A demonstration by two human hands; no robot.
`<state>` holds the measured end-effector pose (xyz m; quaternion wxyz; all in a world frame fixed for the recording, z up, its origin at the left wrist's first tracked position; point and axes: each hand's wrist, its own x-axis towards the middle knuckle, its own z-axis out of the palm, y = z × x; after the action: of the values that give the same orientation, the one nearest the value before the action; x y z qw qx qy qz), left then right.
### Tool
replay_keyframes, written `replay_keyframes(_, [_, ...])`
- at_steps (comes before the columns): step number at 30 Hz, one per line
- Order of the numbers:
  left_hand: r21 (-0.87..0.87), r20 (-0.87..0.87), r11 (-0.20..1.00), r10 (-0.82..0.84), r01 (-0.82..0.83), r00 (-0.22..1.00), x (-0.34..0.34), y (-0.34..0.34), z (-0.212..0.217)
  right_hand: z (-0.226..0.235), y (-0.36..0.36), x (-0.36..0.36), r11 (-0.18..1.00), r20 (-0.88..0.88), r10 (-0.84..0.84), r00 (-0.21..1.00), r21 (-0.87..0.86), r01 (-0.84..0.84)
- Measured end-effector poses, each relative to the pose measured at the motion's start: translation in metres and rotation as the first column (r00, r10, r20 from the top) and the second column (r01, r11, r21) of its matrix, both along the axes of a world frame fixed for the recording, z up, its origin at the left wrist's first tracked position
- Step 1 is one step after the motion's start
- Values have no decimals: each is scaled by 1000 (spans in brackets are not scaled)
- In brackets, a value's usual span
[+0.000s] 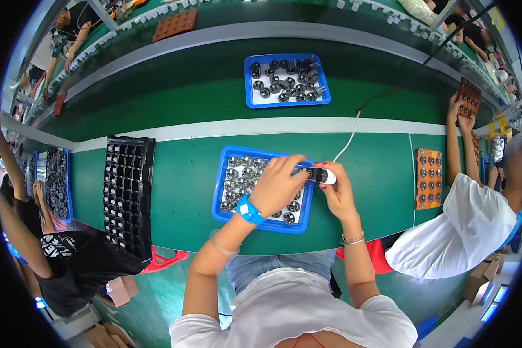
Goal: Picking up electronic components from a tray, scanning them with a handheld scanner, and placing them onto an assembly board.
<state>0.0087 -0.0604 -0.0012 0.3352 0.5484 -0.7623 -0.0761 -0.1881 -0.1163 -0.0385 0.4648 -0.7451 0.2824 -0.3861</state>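
The right hand (337,190) holds a black-and-white tool (326,176) at the right edge of the near blue tray (307,206); the left hand (279,184), narrow, meets its black end (I cannot tell what it pinches). 1 far tray (287,105) holds metallic parts (299,88).

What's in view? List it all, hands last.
Workbench: one, green, middle
Near tray: one, blue, centre
Metal parts: many, silver, in near tray
Far tray: one, blue, top centre
Dark parts: many, black, in far tray
Compartment tray: one, black, left
Flat tray: one, orange, right
Round parts: about twelve, dark, on flat tray
Co-workers: several, dark or white tops, edges
Held tray: one, brown, with co-worker, right
Handheld piece: one, white and black, right of centre
Cord: one, white, above handheld piece
Seat: at least one, red, lower left
Cardboard boxes: several, brown, floor
Wristband: one, blue, left wrist
Left hand: one, over near tray
Right hand: one, holding handheld piece
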Motion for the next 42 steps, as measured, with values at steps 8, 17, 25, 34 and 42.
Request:
replay_keyframes(8, [195, -364, 974, -36, 114, 931, -6, 2, -1, -1, 5, -2, 989, 240, 13, 971, 139, -48])
replay_keyframes(17, [179, -354, 976, -52, 122, 934, -9, 4, 9, -2, 11, -5, 987, 305, -13, 952, 157, -37])
replay_keyframes(25, [197, -230, 980, 63, -17, 971, 11, 5, 5, -3, 12, -9, 902, 501, -388, 774, 378, 207])
replay_keyframes(34, [150, -4, 982, -115, 115, 993, -3, -3, -18, -6, 16, -16, 980, 283, -76, 956, 197, 19])
replay_keyframes(42, [45, -67, 986, -157, 160, 985, -10, 2, 5, -6, 19, -9, 988, 191, -4, 982, 152, -25])
